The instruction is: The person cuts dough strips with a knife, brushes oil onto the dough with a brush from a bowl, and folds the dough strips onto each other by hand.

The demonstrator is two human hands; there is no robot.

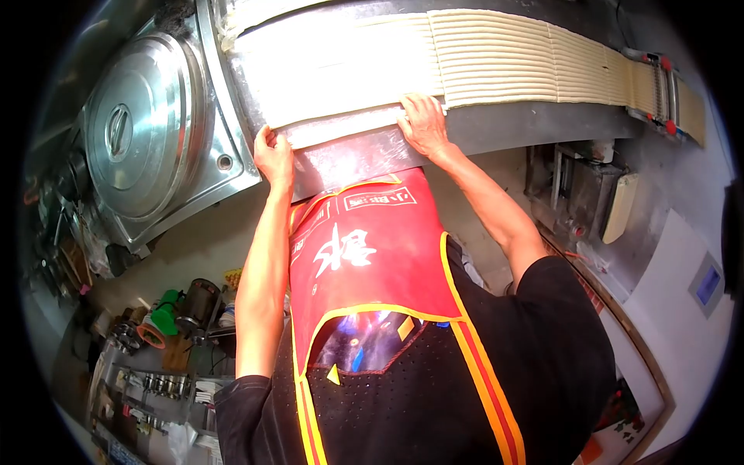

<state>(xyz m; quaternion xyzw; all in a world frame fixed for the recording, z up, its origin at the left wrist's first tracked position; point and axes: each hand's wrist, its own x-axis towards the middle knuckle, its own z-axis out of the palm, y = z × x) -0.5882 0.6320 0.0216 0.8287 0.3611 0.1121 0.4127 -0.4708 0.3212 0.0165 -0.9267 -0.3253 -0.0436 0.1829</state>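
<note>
A pale dough strip [349, 126] lies across the near edge of the steel worktop [356, 159]. At its left end my left hand [273, 155] is closed, thumb and fingers pinched on the strip. Near the strip's right end my right hand [424, 124] bends its fingers over the dough, with the fingertips partly hidden. Beyond both hands, many similar strips lie side by side, glaring white on the left [341, 66] and showing as ridged rows [496, 58] on the right.
A large round metal lid [120, 132] covers a pot at the left. A roller-like device with red knobs [665, 93] stands at the worktop's far right. Below left are shelves with a green item [165, 312] and utensils. A metal machine [581, 194] stands below right.
</note>
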